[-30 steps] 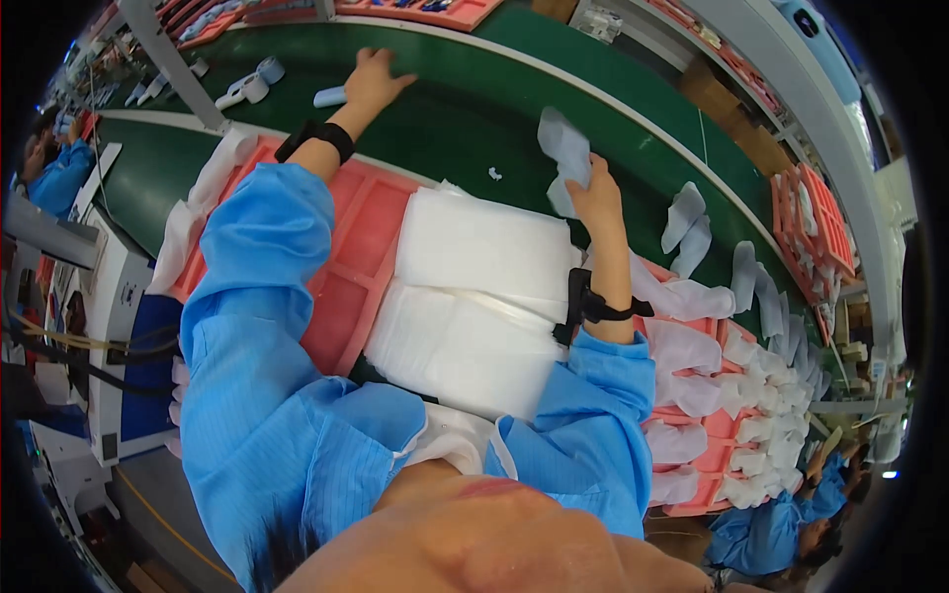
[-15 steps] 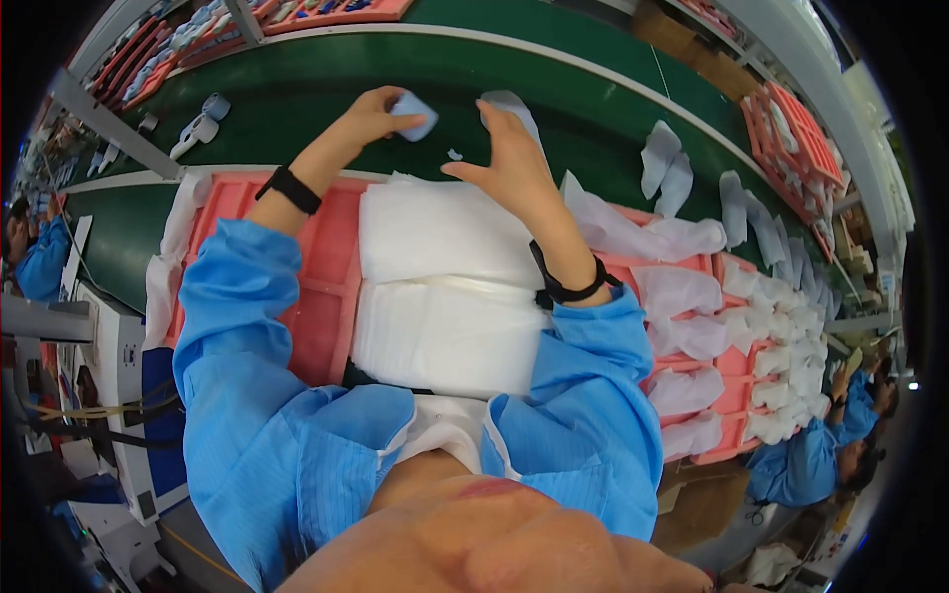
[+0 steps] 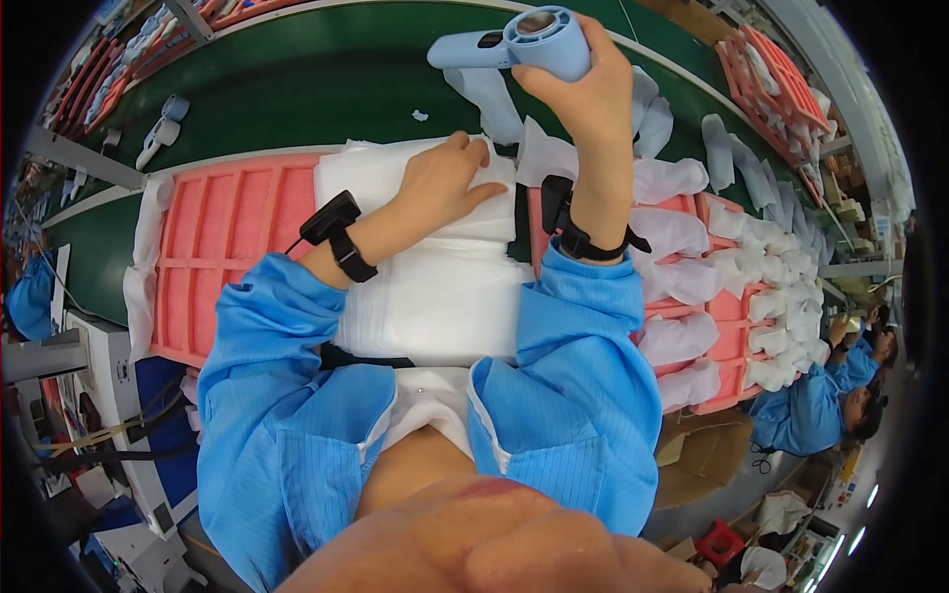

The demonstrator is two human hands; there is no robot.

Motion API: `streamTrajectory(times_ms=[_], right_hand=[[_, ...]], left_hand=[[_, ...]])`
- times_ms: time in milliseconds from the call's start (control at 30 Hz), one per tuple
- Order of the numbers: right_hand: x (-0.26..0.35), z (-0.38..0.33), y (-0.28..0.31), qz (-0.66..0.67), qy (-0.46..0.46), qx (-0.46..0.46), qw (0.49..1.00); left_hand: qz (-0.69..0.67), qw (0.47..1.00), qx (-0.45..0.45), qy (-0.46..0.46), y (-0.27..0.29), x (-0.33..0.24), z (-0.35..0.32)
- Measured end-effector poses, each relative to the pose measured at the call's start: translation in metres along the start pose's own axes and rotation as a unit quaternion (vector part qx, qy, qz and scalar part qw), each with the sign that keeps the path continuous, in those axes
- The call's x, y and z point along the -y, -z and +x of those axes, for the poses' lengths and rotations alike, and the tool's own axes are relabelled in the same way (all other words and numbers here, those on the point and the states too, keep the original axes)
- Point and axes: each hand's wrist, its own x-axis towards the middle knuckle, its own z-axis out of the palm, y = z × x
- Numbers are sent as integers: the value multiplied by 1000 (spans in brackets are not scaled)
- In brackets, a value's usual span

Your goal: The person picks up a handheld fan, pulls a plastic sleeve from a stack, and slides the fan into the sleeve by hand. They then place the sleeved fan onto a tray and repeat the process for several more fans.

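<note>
Your right hand [image 3: 583, 84] grips the blue handheld fan [image 3: 524, 42] aloft; your left hand [image 3: 445, 183] presses flat, fingers spread, on the white foam bags [image 3: 435, 287]. Bagging looks unstarted.

The handheld device [image 3: 524, 40] at the upper middle is looking like smooth, matt pale-blue plastic. The white pads [image 3: 435, 287] at centre are appearing soft and foamy. The pink trays [image 3: 222, 237] at left are showing matt moulded plastic, the green belt [image 3: 326, 89] dull.
</note>
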Motion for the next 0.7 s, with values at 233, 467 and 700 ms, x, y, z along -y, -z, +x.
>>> streamTrajectory(times_ms=[233,467,700], right_hand=[[20,-7,12,36,-22,26,999],[-7,-9,23,2,-12,71,997],[8,-13,44,-7,-57,176,983]], left_hand=[[23,999,9,-27,-28,11,2],[-295,946,47,126,3,43,-2],[-480,866,-28,139,53,27,-3]])
